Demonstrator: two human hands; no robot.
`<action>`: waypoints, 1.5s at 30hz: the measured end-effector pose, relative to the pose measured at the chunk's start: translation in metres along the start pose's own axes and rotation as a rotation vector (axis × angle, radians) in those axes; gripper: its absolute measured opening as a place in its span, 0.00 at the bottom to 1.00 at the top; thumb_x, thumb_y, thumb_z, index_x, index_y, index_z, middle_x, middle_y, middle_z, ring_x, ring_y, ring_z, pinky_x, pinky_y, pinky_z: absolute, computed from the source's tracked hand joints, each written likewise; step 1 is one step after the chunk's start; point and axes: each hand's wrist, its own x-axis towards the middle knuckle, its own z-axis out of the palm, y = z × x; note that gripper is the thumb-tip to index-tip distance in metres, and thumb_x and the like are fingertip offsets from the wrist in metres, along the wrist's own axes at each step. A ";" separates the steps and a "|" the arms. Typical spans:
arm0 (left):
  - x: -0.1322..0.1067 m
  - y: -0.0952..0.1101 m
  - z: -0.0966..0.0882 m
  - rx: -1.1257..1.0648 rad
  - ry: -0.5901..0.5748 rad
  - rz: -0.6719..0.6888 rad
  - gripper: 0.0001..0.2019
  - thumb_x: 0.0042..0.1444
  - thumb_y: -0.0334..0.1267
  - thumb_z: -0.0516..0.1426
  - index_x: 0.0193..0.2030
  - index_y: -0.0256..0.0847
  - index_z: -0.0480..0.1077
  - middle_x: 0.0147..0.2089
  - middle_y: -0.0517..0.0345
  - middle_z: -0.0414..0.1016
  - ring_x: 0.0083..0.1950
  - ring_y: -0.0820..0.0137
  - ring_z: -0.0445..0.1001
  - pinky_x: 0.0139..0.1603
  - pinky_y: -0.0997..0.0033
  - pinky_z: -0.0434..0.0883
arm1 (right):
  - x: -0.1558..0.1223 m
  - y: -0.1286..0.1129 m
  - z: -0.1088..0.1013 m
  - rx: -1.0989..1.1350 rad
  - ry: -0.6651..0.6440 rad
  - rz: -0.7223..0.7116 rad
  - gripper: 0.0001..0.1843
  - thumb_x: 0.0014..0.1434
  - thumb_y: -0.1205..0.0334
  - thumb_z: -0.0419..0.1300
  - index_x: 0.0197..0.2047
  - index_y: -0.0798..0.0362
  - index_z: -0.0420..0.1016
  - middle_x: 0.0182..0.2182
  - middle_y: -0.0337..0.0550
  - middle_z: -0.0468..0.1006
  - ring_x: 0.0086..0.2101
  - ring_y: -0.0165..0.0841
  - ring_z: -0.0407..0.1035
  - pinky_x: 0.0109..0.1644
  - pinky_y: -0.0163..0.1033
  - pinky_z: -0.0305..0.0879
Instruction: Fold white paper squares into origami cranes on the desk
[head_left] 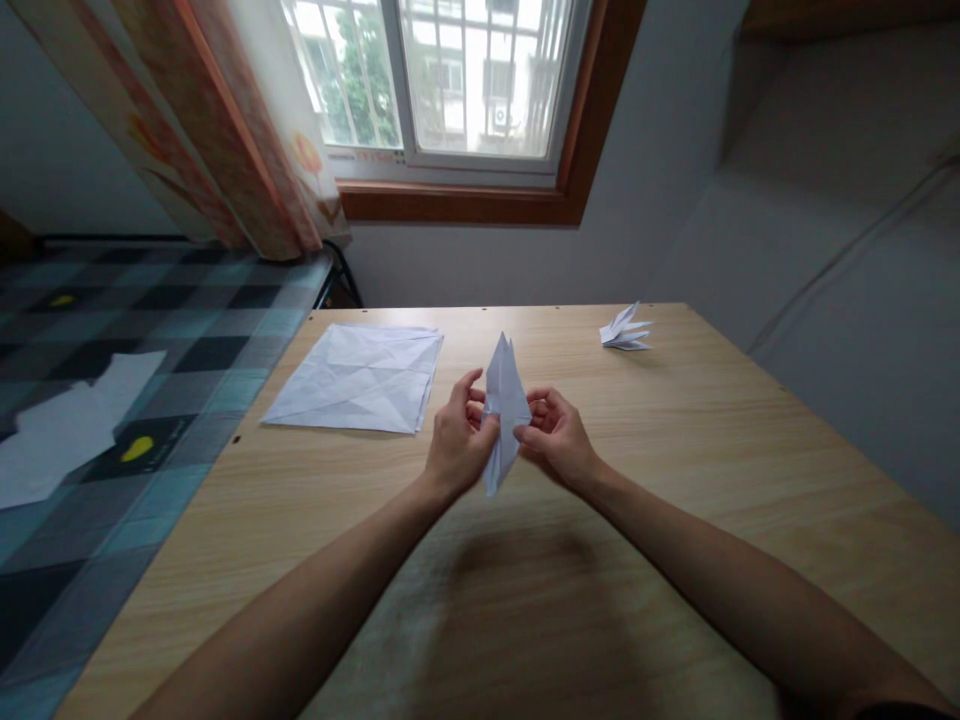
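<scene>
A piece of folded white paper point(504, 400), long and pointed at its far and near ends, is held upright above the table between both hands. My left hand point(463, 432) grips its left edge, thumb on the near face and index finger raised. On the other side, my right hand point(559, 436) pinches the right corner between thumb and fingers. The fingertips behind the paper are partly hidden. Creased white paper sheets point(360, 380) lie stacked flat to the left of my left hand. Farther off at the right sits a small folded paper figure point(625, 330) with several points.
Beneath my hands is a light wooden table point(712, 480). A checked bedspread point(217, 320) lies along its left side, with loose white papers point(67, 440) on it. Beyond the table are a curtain point(247, 130), a barred window point(465, 90) and a wall.
</scene>
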 end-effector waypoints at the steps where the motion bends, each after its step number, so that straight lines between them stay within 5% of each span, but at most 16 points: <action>1: 0.001 0.000 -0.001 -0.017 0.009 -0.009 0.28 0.52 0.31 0.57 0.61 0.39 0.64 0.36 0.61 0.72 0.27 0.78 0.68 0.26 0.78 0.64 | 0.000 0.000 0.000 -0.012 -0.001 -0.001 0.19 0.41 0.66 0.70 0.37 0.49 0.69 0.28 0.33 0.78 0.29 0.29 0.71 0.35 0.35 0.68; 5: 0.007 -0.002 -0.001 -0.229 -0.003 -0.085 0.22 0.51 0.35 0.58 0.55 0.36 0.69 0.27 0.65 0.69 0.27 0.76 0.68 0.28 0.76 0.65 | 0.005 0.002 -0.004 -0.037 0.088 -0.019 0.13 0.42 0.63 0.69 0.33 0.51 0.72 0.26 0.34 0.76 0.28 0.29 0.69 0.35 0.36 0.67; 11: 0.012 0.001 0.000 -0.344 -0.011 -0.143 0.14 0.45 0.44 0.66 0.36 0.37 0.74 0.30 0.57 0.77 0.34 0.68 0.75 0.37 0.67 0.72 | 0.012 0.001 -0.012 -0.142 0.239 -0.098 0.10 0.46 0.60 0.69 0.30 0.51 0.73 0.25 0.35 0.75 0.27 0.30 0.68 0.35 0.37 0.66; 15: 0.004 0.014 -0.001 -0.087 0.121 0.128 0.05 0.51 0.38 0.64 0.31 0.40 0.77 0.32 0.57 0.79 0.34 0.70 0.74 0.37 0.69 0.71 | 0.005 -0.010 -0.009 -0.328 0.330 -0.370 0.07 0.52 0.60 0.68 0.31 0.49 0.74 0.27 0.37 0.75 0.29 0.32 0.68 0.37 0.39 0.66; 19: 0.000 0.019 -0.007 0.131 0.186 0.425 0.05 0.56 0.32 0.60 0.32 0.43 0.78 0.38 0.57 0.79 0.36 0.72 0.75 0.33 0.73 0.70 | 0.002 -0.014 -0.009 -0.415 0.270 -0.562 0.02 0.57 0.62 0.65 0.33 0.48 0.75 0.33 0.41 0.78 0.37 0.36 0.72 0.44 0.42 0.69; 26: 0.013 -0.013 -0.020 0.521 -0.178 0.482 0.13 0.54 0.23 0.55 0.30 0.41 0.78 0.40 0.54 0.81 0.43 0.66 0.77 0.48 0.62 0.75 | 0.018 -0.003 -0.034 -0.824 0.018 -0.408 0.10 0.53 0.73 0.56 0.31 0.50 0.76 0.36 0.43 0.81 0.40 0.37 0.75 0.49 0.44 0.69; 30: 0.013 -0.010 -0.020 0.661 -0.367 0.452 0.12 0.53 0.24 0.54 0.29 0.41 0.76 0.38 0.51 0.81 0.45 0.61 0.76 0.52 0.55 0.72 | 0.019 -0.004 -0.037 -1.013 -0.099 -0.326 0.14 0.50 0.76 0.53 0.30 0.50 0.77 0.35 0.43 0.82 0.39 0.38 0.75 0.50 0.45 0.68; 34: 0.007 0.002 -0.016 0.729 -0.362 0.352 0.07 0.58 0.31 0.53 0.34 0.39 0.73 0.35 0.49 0.78 0.40 0.59 0.75 0.48 0.55 0.72 | 0.014 -0.008 -0.029 -1.007 0.015 -0.279 0.08 0.57 0.65 0.58 0.39 0.50 0.77 0.35 0.44 0.81 0.37 0.39 0.75 0.45 0.44 0.68; 37: 0.005 0.003 -0.014 0.725 -0.353 0.307 0.07 0.58 0.39 0.57 0.41 0.40 0.70 0.35 0.51 0.76 0.39 0.59 0.75 0.46 0.57 0.71 | 0.011 -0.007 -0.025 -0.966 0.000 -0.284 0.15 0.58 0.58 0.61 0.49 0.49 0.73 0.37 0.44 0.81 0.38 0.39 0.75 0.44 0.43 0.68; 45: 0.006 -0.008 -0.014 0.732 -0.325 0.292 0.20 0.54 0.31 0.58 0.55 0.38 0.68 0.44 0.47 0.77 0.47 0.57 0.75 0.52 0.55 0.71 | 0.015 -0.002 -0.030 -1.147 -0.028 -0.286 0.21 0.50 0.71 0.58 0.49 0.52 0.72 0.41 0.49 0.79 0.43 0.42 0.72 0.52 0.49 0.66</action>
